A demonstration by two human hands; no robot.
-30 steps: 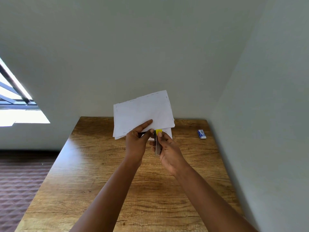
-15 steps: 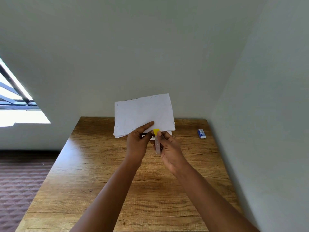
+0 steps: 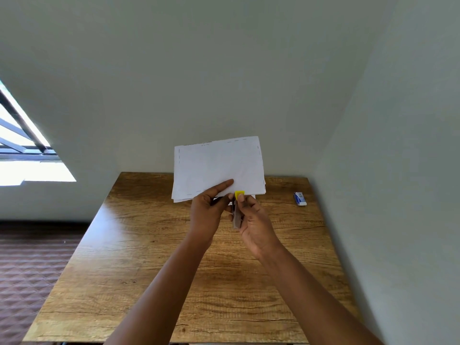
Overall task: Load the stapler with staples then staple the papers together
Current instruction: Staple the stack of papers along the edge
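A stack of white papers is held up above the far part of the wooden table. My left hand pinches the stack's lower edge, thumb on top. My right hand grips a small metal stapler with a yellow tip, its nose at the lower edge of the papers beside my left thumb. Whether the stapler's jaws close over the sheets is hidden by my fingers.
A small blue and white staple box lies at the table's far right, near the wall. Walls close in behind and to the right. A window is at the left, patterned floor below it.
The papers tilted and sank a little, then rose again. The stapler's yellow tip stays at their lower edge; both hands shifted only slightly.
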